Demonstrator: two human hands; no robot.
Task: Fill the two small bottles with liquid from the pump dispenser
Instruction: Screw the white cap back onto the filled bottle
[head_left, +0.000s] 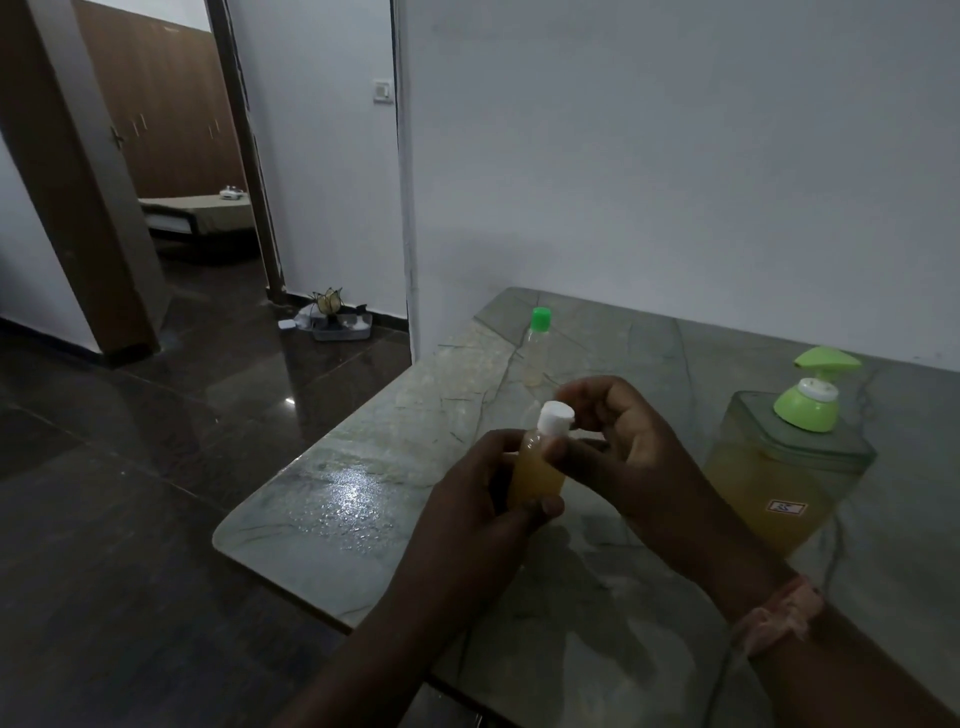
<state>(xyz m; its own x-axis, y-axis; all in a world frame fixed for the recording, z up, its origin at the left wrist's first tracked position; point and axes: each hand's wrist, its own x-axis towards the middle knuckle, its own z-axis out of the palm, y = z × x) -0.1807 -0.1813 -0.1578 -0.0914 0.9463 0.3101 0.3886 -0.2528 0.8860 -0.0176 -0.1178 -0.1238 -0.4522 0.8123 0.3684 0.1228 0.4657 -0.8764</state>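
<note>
Yellow-filled bottle (535, 475) gripped by left hand (470, 512); right hand (631, 452) fingers (576, 395) at white cap (556, 418).

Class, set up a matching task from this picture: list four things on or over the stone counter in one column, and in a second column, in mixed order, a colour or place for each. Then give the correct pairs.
Column A
1. white-capped bottle
2. green-capped bottle
3. pump dispenser
4. wristband

Column B
a. pink, on the right arm
b. stands alone at the far end of the counter
c. held in the left hand
d. large, green pump on top, at the right

Pairs: 1-c, 2-b, 3-d, 4-a
</note>
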